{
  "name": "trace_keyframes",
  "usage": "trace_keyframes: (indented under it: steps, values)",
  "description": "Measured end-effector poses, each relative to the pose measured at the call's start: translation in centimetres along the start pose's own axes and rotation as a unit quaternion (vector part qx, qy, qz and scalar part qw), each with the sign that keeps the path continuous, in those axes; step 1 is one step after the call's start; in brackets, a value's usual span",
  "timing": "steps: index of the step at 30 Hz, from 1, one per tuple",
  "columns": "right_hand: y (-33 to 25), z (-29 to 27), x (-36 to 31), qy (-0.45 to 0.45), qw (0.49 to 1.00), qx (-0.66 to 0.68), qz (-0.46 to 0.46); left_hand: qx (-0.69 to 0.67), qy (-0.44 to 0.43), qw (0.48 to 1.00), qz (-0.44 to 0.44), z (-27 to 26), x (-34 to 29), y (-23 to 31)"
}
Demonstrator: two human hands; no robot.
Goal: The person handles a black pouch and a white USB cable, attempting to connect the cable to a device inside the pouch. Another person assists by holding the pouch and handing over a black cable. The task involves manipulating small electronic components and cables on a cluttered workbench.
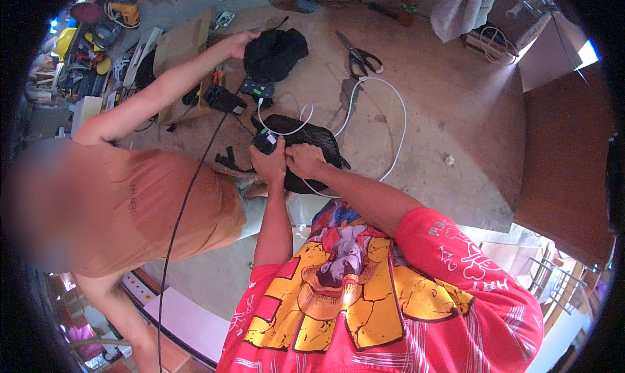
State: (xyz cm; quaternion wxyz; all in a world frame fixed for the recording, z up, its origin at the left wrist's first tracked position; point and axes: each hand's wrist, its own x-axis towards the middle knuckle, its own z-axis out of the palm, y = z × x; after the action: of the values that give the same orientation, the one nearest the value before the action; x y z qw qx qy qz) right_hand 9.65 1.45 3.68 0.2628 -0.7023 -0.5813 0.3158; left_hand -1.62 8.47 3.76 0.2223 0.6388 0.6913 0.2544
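Note:
A black mesh pouch lies at the near edge of the wooden table, under both my hands. My left hand is closed round a small dark device with a pale patch, at the pouch's left side. Right beside it, my right hand rests on the pouch with its fingers curled; what they pinch, if anything, is hidden. A white cable loops across the table and passes by the pouch. Its plug end reaches a second small dark device with a green light, just beyond my left hand.
At my left, a person in an orange shirt reaches a hand to a black cloth item. Black scissors lie farther back. A black box-shaped device trails a dark cord. A towel hangs at the far right.

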Motion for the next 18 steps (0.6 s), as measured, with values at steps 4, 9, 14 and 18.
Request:
trace_keyframes:
  steps: [4,9,14,18]
  values:
    - [0.4,0.3,0.0,-0.016,1.0,0.01,-0.001,0.022,-0.006,0.999,-0.048,-0.5,-0.5,1.1]
    - [0.4,0.4,0.0,-0.018,1.0,0.004,-0.004,-0.011,0.013,1.0,0.021,-0.3,-0.4,0.5]
    - [0.6,0.0,-0.2,-0.014,1.0,-0.002,-0.005,-0.051,-0.011,0.999,0.012,-0.9,-0.8,1.7]
    - [0.4,0.3,-0.2,-0.004,1.0,-0.01,-0.022,-0.047,-0.026,0.998,-0.012,-0.7,-0.4,0.8]
